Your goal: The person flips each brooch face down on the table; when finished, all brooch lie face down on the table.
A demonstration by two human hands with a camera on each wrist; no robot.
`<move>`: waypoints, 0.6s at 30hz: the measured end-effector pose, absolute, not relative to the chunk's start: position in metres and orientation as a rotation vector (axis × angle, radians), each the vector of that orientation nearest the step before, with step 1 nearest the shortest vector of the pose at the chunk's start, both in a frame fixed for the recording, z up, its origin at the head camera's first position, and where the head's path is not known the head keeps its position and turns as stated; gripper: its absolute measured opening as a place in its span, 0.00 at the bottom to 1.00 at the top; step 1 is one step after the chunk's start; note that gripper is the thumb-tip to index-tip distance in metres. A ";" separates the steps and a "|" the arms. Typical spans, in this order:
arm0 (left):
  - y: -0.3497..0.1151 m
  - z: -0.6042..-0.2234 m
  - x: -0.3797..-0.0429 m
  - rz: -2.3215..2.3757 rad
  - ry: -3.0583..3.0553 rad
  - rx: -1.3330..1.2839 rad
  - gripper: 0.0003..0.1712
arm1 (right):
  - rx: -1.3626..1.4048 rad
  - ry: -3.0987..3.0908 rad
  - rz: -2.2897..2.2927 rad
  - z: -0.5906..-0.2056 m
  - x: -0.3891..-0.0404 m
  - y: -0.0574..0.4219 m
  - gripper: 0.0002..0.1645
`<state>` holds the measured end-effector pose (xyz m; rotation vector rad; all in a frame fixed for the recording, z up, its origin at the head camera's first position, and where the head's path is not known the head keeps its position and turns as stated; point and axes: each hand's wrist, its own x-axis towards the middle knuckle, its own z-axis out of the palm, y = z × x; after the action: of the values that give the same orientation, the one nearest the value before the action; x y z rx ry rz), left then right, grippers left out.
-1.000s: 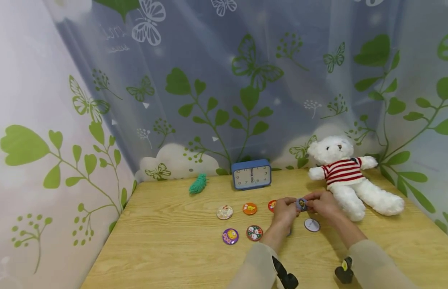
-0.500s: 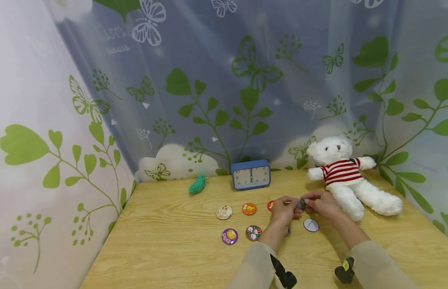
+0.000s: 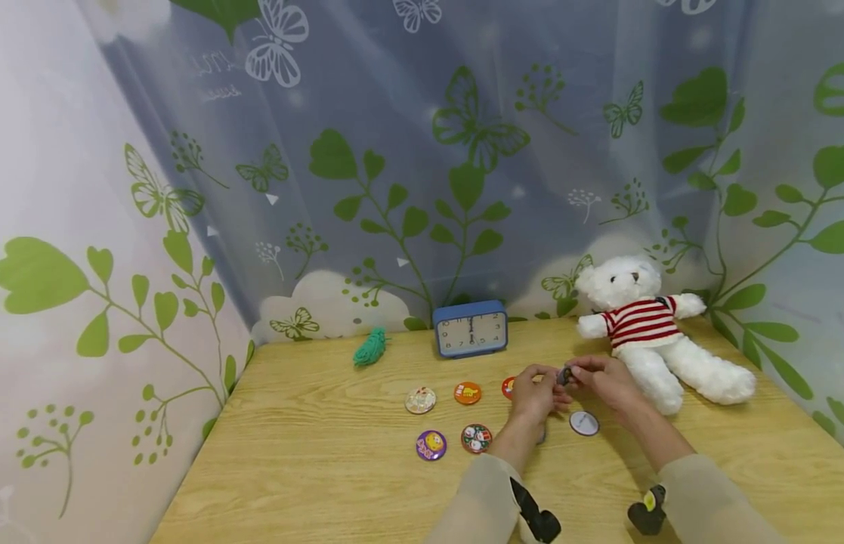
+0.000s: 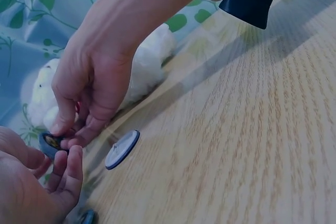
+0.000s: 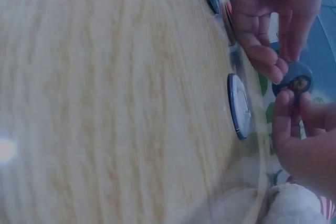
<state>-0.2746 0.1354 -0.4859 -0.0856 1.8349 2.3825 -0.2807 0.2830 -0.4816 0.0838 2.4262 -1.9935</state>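
round blue badge [image 5: 299, 81], tilted, between hands [image 3: 605, 381]

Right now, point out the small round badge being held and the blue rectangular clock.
Small round badge [image 5: 300, 81], right wrist view: its printed face.
Blue rectangular clock [image 3: 471, 335], head view: middle of its dial.

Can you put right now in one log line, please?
left hand: holds picture badge | right hand: pinches picture badge | picture badge: above wooden table | on table: white badge, teddy bear, blue clock
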 end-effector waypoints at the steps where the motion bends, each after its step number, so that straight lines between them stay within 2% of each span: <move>1: 0.135 -0.487 -0.275 2.387 1.821 -0.084 0.06 | 0.067 2.412 -2.013 -0.482 -0.281 0.283 0.20; 9: 0.135 -0.493 -0.279 2.453 1.660 -0.140 0.04 | -0.028 2.297 -2.153 -0.481 -0.282 0.282 0.20; 18: 0.140 -0.492 -0.281 2.554 1.600 -0.161 0.04 | 0.106 2.186 -2.317 -0.477 -0.280 0.282 0.25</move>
<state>-0.2807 0.1400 -0.4923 -0.1614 1.6000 2.5543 -0.2797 0.2819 -0.4770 0.1062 2.1860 -2.3172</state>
